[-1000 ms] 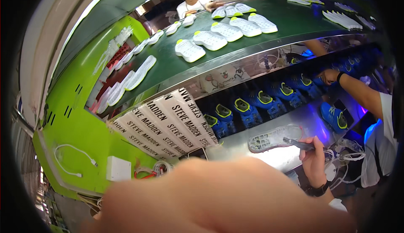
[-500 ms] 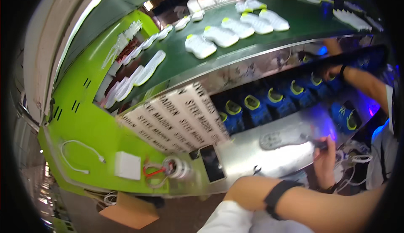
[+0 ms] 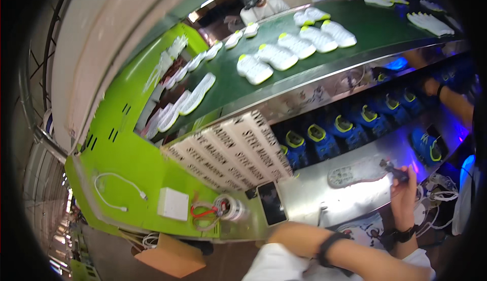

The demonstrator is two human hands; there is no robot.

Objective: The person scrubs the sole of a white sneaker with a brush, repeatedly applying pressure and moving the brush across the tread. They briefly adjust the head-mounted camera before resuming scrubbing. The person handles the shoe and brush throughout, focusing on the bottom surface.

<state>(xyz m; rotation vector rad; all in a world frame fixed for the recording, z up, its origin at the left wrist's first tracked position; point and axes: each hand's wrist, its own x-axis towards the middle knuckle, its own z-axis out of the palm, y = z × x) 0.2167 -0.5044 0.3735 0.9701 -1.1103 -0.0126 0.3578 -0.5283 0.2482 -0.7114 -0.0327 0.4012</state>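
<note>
On the metal bench lies a grey, patterned, sole-shaped piece (image 3: 355,174). At its right end my right hand (image 3: 403,192), with a dark band at the wrist, is closed around a dark-handled tool (image 3: 394,171). The tool's tip points left over that end; whether it touches cannot be told. My left forearm (image 3: 299,240), wearing a black strap, runs across the lower edge toward the lower right; its hand is out of view. A blue shoe (image 3: 426,146) with a yellow-green collar rests just beyond my right hand.
A row of blue shoes (image 3: 342,128) stands behind the bench. Beyond, white soles (image 3: 281,56) lie on a green conveyor (image 3: 225,88). A phone (image 3: 272,203), a cup (image 3: 231,208) and a printed board (image 3: 231,154) are left. A co-worker's arm (image 3: 454,101) reaches in at right.
The whole view has shifted, so the scene sits farther right and slightly lower. My right hand still grips the tool by the grey piece. The co-worker's hand has moved right along the shoe row.
</note>
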